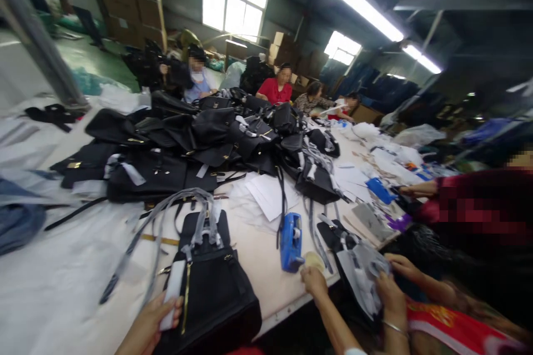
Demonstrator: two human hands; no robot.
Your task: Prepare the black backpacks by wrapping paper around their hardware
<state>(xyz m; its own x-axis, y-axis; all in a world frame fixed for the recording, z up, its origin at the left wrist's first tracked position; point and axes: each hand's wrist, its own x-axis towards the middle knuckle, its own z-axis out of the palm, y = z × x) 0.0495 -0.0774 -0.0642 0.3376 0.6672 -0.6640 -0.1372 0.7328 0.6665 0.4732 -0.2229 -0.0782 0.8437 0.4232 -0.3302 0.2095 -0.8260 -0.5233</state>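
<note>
A black backpack (208,294) with gold zips and wrapped grey straps lies at the table's front edge. At its left side, my left hand (160,316) is closed around a narrow white strip (173,291) resting against the bag. My right hand (315,283) has its fingers pinched together beside the lower end of a blue tape dispenser (291,241); what they hold is too small to make out. A pale yellow round thing (315,260) lies just behind those fingers.
Black bags (208,127) are heaped across the table's middle. White sheets (268,194) lie before them. At right, a co-worker's hands (391,288) handle another bag (358,272) close to my right arm. Several people sit along the far side; a metal post (45,39) stands at left.
</note>
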